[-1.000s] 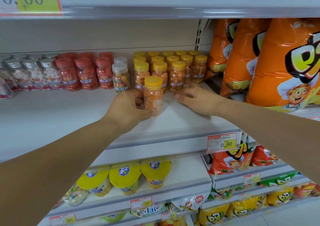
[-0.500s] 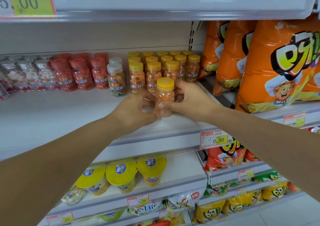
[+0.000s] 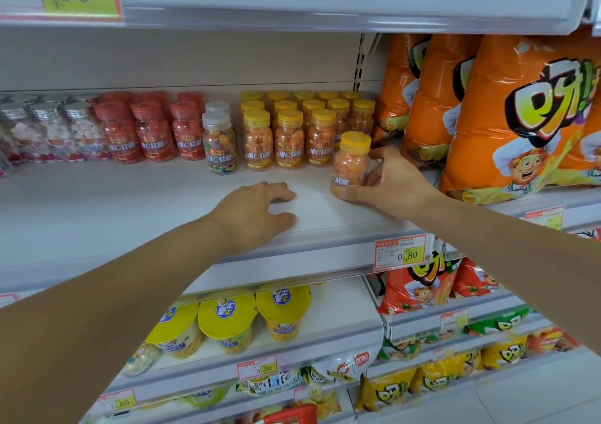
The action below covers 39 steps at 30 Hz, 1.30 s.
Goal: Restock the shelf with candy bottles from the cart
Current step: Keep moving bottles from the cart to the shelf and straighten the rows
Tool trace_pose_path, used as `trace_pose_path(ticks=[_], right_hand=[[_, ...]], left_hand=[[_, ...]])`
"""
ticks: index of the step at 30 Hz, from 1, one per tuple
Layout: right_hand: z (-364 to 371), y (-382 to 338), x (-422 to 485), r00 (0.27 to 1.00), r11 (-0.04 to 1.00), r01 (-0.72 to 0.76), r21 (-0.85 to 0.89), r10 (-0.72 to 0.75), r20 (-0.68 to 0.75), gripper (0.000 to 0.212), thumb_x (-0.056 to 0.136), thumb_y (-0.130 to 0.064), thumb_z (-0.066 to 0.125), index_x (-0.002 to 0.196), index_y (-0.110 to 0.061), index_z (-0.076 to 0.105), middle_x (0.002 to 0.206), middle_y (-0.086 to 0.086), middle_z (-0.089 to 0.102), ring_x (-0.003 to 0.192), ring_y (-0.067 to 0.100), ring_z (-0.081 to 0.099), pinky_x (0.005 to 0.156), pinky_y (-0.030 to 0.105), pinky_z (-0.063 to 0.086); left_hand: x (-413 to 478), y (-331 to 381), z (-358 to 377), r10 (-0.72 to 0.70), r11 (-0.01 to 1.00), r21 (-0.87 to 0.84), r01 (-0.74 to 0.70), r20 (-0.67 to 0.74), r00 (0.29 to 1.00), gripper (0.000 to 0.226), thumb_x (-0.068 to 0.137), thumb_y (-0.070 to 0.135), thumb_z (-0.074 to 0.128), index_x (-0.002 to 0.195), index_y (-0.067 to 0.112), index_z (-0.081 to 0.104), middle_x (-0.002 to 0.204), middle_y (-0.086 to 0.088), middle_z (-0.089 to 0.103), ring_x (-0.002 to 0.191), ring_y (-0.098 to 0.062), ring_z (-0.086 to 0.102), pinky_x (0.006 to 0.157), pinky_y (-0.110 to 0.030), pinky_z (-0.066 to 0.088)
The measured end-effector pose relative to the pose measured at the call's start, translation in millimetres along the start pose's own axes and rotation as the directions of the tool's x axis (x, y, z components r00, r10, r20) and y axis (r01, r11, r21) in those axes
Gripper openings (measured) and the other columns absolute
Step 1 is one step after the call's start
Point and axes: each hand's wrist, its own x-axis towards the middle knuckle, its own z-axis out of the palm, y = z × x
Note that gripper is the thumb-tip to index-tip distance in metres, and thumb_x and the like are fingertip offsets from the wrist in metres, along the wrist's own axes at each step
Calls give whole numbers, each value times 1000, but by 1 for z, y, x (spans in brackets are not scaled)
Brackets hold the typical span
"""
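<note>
From the head camera, the right hand (image 3: 395,184) gripped a yellow-capped candy bottle (image 3: 350,166) filled with orange candies, thumb low on its near side and fingers curled around its far side, the bottle upright and slightly tilted, its base at or just above the white shelf (image 3: 130,202); whether it rested on the surface could not be told. That bottle sat at about 5 o'clock from the block of yellow-capped bottles (image 3: 289,139), just in front of the block's right end and apart from the front row. The left hand (image 3: 257,210) lay palm down on the bare shelf at 9 o'clock from the held bottle, fingers spread loosely and holding nothing. At 9 o'clock from the yellow block stood two clear-capped bottles (image 3: 219,143) of mixed candies, one behind the other, then a group of red-capped bottles (image 3: 153,130), and at the far left silver-capped bottles (image 3: 52,130) of pale candies. At 3 o'clock from the held bottle, large orange snack bags (image 3: 520,114) leaned upright on the neighbouring shelf section. A price tag (image 3: 399,253) reading 0.80 hung on the shelf's front edge at 5 o'clock from the right hand. On the shelf below, at 6 o'clock from the left hand, stood yellow-lidded cups (image 3: 227,321), with red snack bags (image 3: 422,290) to their right. A red handle (image 3: 289,414) showed at the bottom edge of the frame.
</note>
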Motion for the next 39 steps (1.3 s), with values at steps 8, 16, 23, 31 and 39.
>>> trace_pose_path(ticks=[8, 16, 23, 31, 39], right_hand=[[4, 2, -7, 995, 999, 36, 22, -34, -91, 65, 65, -43, 86, 110, -15, 47, 92, -3, 67, 82, 12, 65, 71, 31, 53], [-4, 3, 0, 994, 999, 32, -27, -34, -103, 37, 87, -14, 68, 119, -8, 51, 112, 9, 63, 96, 20, 59, 86, 33, 49], [-3, -5, -38, 989, 976, 127, -177, -139, -58, 21, 89, -23, 63, 109, -23, 57, 111, 5, 54, 105, 21, 54, 87, 31, 43], [3, -18, -24, 991, 918, 82, -387, -35, 126, 47, 95, -47, 50, 140, -33, 47, 145, 1, 44, 135, 23, 38, 113, 48, 27], [0, -8, 13, 980, 932, 21, -362, 53, 192, 51, 94, -42, 54, 140, -22, 45, 144, 2, 46, 133, 24, 41, 110, 42, 35]], left_hand=[[0, 0, 1, 10, 1000, 19, -10, -28, 1000, 46, 96, 33, 54, 141, 28, 45, 155, 12, 31, 143, -12, 28, 114, -25, 21], [0, 0, 1, 8, 999, 38, -7, -32, 999, 46, 96, 34, 54, 141, 29, 45, 153, 10, 34, 139, -14, 33, 109, -24, 23], [0, 0, 1, -1, 999, 50, 3, -35, 999, 44, 96, 33, 53, 140, 30, 46, 150, 5, 40, 136, -18, 38, 107, -26, 28], [-1, 2, 0, 14, 995, 95, -8, -61, 998, 43, 97, 33, 53, 139, 29, 47, 152, 11, 37, 136, -14, 38, 107, -24, 26], [-1, 4, 1, 14, 989, 145, -2, -78, 997, 42, 97, 34, 51, 139, 29, 48, 149, 8, 42, 133, -18, 42, 102, -24, 31]])
